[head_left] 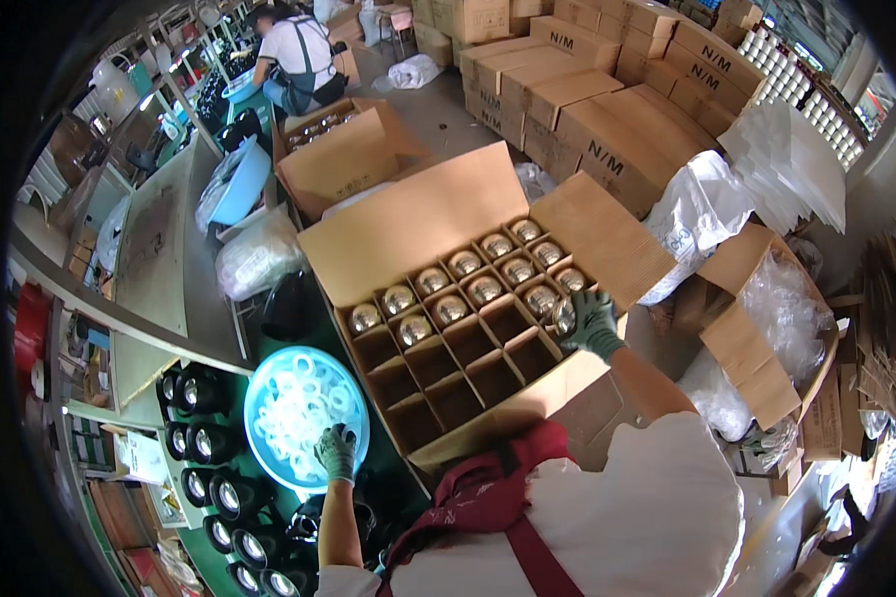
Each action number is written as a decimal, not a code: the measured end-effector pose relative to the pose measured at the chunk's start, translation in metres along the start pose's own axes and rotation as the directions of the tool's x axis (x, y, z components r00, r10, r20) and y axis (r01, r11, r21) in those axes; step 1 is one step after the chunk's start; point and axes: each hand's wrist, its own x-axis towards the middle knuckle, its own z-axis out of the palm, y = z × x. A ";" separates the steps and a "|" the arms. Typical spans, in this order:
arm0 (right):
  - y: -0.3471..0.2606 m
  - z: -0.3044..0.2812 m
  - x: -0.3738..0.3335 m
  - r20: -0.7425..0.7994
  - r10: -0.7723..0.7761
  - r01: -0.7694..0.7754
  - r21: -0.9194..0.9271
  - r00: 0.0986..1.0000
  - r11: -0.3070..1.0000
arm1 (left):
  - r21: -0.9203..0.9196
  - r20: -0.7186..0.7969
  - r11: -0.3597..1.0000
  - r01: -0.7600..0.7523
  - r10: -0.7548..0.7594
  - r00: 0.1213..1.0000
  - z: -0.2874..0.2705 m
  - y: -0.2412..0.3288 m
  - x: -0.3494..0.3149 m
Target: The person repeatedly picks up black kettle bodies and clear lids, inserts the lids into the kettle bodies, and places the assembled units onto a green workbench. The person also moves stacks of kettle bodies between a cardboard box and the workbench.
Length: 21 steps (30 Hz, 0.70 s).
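Note:
A large cardboard box (405, 249) with its flaps spread stands before me, divided by cardboard into square cells. Shiny silver, round-topped pieces (431, 281) fill the far cells, while several near cells are bare. At the box's right side my gloved right hand (594, 326) is closed on a silver round piece (564, 316), above the cells. My gloved left hand (336, 453) reaches into a light-blue basin (252, 438) at its near right side. Its fingers curl down among the white translucent rings (304, 398); whatever they pinch is hidden.
Rows of black round housings (231, 497) stand on the green bench left of me. Another open carton (338, 159) with silver pieces sits beyond mine. Stacked cartons (607, 129) line the back. A scrap box (767, 318) holding clear plastic is at right. A person (299, 55) sits far off.

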 end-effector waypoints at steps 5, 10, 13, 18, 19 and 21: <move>-0.001 0.019 -0.026 -0.311 0.044 0.304 0.945 0.949 0.120 | -0.337 0.079 0.933 0.127 -0.107 0.991 -0.029 0.001 -0.001; -0.133 0.039 -0.075 0.021 -0.390 -0.308 0.653 0.921 -0.692 | -0.761 -0.060 0.648 0.039 -0.131 0.990 -0.080 0.038 -0.022; -0.168 0.074 -0.077 -0.618 -0.436 0.729 0.669 0.655 0.146 | -0.959 -0.031 0.281 0.027 -0.200 0.979 -0.090 0.052 -0.025; -0.220 0.020 -0.094 -0.554 -0.455 0.540 0.823 0.697 -0.176 | -0.993 -0.073 0.108 -0.048 -0.240 0.968 -0.144 0.090 -0.054; -0.229 0.017 -0.088 -0.512 -0.465 0.447 0.858 0.722 -0.252 | -0.990 -0.080 0.134 -0.052 -0.215 0.973 -0.163 0.105 -0.062; -0.246 -0.025 -0.103 -0.422 -0.439 0.333 0.904 0.793 -0.267 | -0.854 -0.325 0.460 -0.244 -0.106 0.940 -0.168 0.101 -0.082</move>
